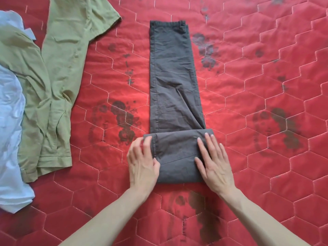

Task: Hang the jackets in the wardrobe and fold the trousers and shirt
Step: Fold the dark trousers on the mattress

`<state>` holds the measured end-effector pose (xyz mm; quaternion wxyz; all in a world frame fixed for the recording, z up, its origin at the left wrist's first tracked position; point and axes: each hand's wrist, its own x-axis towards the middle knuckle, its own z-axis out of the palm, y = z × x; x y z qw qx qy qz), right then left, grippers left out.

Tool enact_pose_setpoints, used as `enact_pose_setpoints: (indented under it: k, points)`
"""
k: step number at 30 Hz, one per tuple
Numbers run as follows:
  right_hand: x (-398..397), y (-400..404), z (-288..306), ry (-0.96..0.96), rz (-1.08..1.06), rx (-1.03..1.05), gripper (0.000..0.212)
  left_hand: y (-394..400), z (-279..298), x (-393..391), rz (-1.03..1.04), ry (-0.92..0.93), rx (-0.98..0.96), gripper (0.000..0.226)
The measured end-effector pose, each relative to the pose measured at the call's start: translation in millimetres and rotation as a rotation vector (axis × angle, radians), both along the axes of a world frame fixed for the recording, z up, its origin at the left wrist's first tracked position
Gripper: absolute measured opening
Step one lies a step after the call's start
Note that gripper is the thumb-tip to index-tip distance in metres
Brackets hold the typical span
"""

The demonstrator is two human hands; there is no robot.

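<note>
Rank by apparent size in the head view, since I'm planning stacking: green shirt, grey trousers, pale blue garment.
1. green shirt
2. grey trousers, partly folded
3. pale blue garment, cut off by the frame, so unsure

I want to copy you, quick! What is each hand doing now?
Left hand: fingers curled, gripping the left edge of the folded trousers.
Right hand: open, flat on the fold.
</note>
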<state>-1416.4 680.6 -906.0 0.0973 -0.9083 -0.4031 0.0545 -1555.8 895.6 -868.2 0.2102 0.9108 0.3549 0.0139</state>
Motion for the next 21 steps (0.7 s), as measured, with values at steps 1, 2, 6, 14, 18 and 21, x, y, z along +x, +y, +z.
enact_pose_setpoints:
  k: [1, 2, 6, 14, 18, 21]
  points:
    - [-4, -1, -1, 0.031, 0.036, -0.040, 0.064, -3, -2, 1, -0.125, 0.014, 0.087, 0.080]
    - [-7, -1, -3, 0.068, 0.051, -0.077, 0.067, -6, -5, 0, -0.248, 0.030, 0.129, 0.077]
    - [-7, -2, -5, 0.205, 0.052, -0.139, 0.082, -10, -19, -9, -0.550, 0.209, 0.014, 0.101]
    - [15, -18, 4, 0.298, 0.280, -0.152, 0.114, -7, -15, -6, -0.680, 0.425, 0.088, 0.126]
    - [19, -21, 11, 0.266, 0.353, -0.210, 0.120, -22, -12, 2, -0.641, 0.532, 0.131, 0.130]
    - [16, -19, 15, 0.231, 0.352, -0.268, 0.122, -28, -11, 5, -0.606, 0.555, 0.139, 0.123]
